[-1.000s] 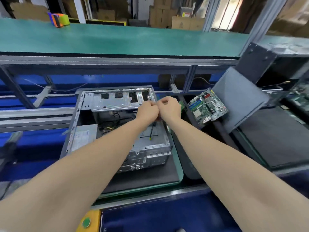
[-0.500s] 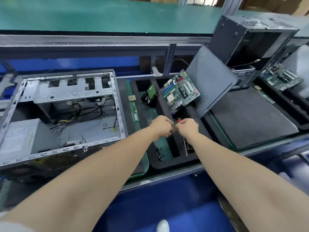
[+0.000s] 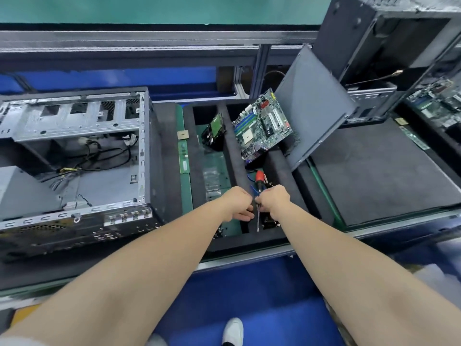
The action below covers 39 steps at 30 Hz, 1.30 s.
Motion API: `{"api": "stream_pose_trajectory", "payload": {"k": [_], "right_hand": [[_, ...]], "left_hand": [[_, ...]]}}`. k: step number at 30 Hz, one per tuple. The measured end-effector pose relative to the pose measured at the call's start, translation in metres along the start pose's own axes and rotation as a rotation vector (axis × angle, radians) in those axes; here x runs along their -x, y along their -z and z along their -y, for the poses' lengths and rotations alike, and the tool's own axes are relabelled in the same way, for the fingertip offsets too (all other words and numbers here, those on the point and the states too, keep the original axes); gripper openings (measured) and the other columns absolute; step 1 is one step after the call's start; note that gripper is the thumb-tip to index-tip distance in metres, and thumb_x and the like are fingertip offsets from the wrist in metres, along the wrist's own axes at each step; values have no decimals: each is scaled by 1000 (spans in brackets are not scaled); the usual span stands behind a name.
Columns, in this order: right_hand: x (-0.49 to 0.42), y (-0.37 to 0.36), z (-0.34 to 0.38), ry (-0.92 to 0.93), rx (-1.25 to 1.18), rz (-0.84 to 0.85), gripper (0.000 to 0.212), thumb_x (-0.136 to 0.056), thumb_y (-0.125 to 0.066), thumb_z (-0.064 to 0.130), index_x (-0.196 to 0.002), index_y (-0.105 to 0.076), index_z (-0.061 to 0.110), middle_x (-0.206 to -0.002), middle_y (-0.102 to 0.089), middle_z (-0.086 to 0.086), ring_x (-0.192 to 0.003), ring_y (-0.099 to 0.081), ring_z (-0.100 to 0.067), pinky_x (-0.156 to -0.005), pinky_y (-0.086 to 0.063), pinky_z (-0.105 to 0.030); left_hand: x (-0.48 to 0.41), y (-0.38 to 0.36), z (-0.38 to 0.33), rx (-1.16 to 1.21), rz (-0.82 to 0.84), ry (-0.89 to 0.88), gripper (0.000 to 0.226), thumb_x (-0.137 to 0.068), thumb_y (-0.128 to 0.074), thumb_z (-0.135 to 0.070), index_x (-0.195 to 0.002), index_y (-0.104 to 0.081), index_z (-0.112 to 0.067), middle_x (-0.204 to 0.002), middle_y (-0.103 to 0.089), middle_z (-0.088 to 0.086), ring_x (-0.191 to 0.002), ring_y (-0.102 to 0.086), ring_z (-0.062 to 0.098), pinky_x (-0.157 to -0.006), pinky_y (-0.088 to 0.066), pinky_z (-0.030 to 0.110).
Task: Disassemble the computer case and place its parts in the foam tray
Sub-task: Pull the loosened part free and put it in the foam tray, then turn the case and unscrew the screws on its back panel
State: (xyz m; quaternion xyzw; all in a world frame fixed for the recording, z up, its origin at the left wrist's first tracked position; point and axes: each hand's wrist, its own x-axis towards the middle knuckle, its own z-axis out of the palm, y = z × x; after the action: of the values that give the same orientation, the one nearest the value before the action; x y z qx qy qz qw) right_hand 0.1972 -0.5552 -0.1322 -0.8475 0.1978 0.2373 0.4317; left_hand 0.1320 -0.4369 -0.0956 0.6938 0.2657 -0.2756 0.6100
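Observation:
The open metal computer case (image 3: pixel 74 158) lies at the left with cables inside. To its right is the black foam tray (image 3: pixel 249 242), holding a motherboard (image 3: pixel 262 126), a hard drive (image 3: pixel 214 132), a memory stick (image 3: pixel 183 156) and a small chip (image 3: pixel 182 134). Both my hands hover over the tray's near compartments. My right hand (image 3: pixel 273 201) pinches the shaft of a red-handled screwdriver (image 3: pixel 259 177), whose tip points toward me. My left hand (image 3: pixel 239 204) is curled beside the shaft; whether it holds anything is hidden.
A grey side panel (image 3: pixel 314 106) leans against the tray's far right corner. Further right are a second foam tray (image 3: pixel 374 171) and another dark case (image 3: pixel 386 46). A metal rail and green conveyor (image 3: pixel 149 11) run behind. My shoe (image 3: pixel 233 330) shows on the blue floor.
My hands left the case's top edge and moved right over the foam tray, carrying the screwdriver. The view swung right and down with them.

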Motion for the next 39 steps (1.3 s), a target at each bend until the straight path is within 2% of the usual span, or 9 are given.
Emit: {"api": "stream_pose_trajectory", "payload": {"k": [3, 6, 9, 11, 16, 19, 25, 34, 39], "right_hand": [[-3, 5, 6, -116, -235, 99, 21, -96, -65, -5, -116, -61, -6, -86, -71, -16, -84, -71, -29, -70, -66, -37], [1, 8, 10, -197, -387, 199, 22, -101, -51, -12, -118, -63, -4, -74, -71, -9, -71, -62, -15, -44, -54, -26], [16, 9, 20, -173, -475, 269, 27, -100, -52, -13, -122, -63, -2, -88, -66, -11, -72, -62, -17, -45, -54, -29], [30, 9, 31, -136, -516, 313, 18, -103, -51, -9, -111, -63, 2, -88, -64, -10, -72, -60, -18, -44, -53, -26], [62, 2, 67, 73, -556, 481, 25, -105, -52, -6, -88, -57, 11, -80, -57, -5, -63, -55, -14, -66, -46, -26], [85, -3, 103, 192, -571, 529, 25, -104, -56, -6, -91, -58, 15, -79, -64, -4, -66, -61, -14, -67, -48, -25], [148, -38, 184, 426, -631, 625, 18, -101, -60, -6, -96, -61, 11, -83, -66, -7, -75, -68, -19, -80, -55, -30], [268, -144, 270, 635, -698, 663, 23, -109, -57, 38, -119, -57, 18, -91, -75, -7, -80, -77, -31, -83, -63, -49], [328, -200, 298, 766, -700, 628, 23, -108, -57, 36, -111, -60, 13, -80, -67, -5, -56, -62, -18, -67, -59, -38]], "left_hand": [[5, -4, -8, -36, 117, 40, 31, -105, -53, -9, -130, -57, 9, -125, -63, 29, -93, -74, 37, -88, -62, 43], [11, -6, -18, -69, 170, 48, 25, -106, -54, -9, -121, -57, 11, -100, -69, 26, -82, -75, 34, -86, -62, 45], [24, 1, -32, -116, 138, 31, 13, -105, -55, -6, -102, -63, 3, -80, -65, 14, -68, -69, 25, -91, -61, 47], [37, 13, -42, -172, 124, 28, 13, -106, -53, -6, -109, -61, 3, -79, -63, 13, -68, -67, 24, -92, -60, 46], [81, 54, -69, -393, 34, -1, 21, -109, -47, -11, -102, -58, 5, -71, -70, 14, -55, -69, 19, -53, -61, 31], [108, 85, -74, -465, -55, -91, 22, -110, -43, -14, -119, -54, 3, -88, -67, 17, -64, -67, 22, -58, -60, 33], [163, 175, -52, -346, -267, -323, 8, -107, -54, -21, -104, -57, -14, -81, -63, 9, -61, -65, 21, -54, -56, 30], [230, 312, 26, -221, -551, -470, 20, -98, -70, -28, -100, -60, -12, -87, -68, 12, -75, -65, 26, -64, -53, 34], [246, 367, 64, -154, -577, -537, 26, -94, -76, -27, -101, -64, -5, -96, -75, 21, -75, -68, 22, -79, -62, 46]]}}
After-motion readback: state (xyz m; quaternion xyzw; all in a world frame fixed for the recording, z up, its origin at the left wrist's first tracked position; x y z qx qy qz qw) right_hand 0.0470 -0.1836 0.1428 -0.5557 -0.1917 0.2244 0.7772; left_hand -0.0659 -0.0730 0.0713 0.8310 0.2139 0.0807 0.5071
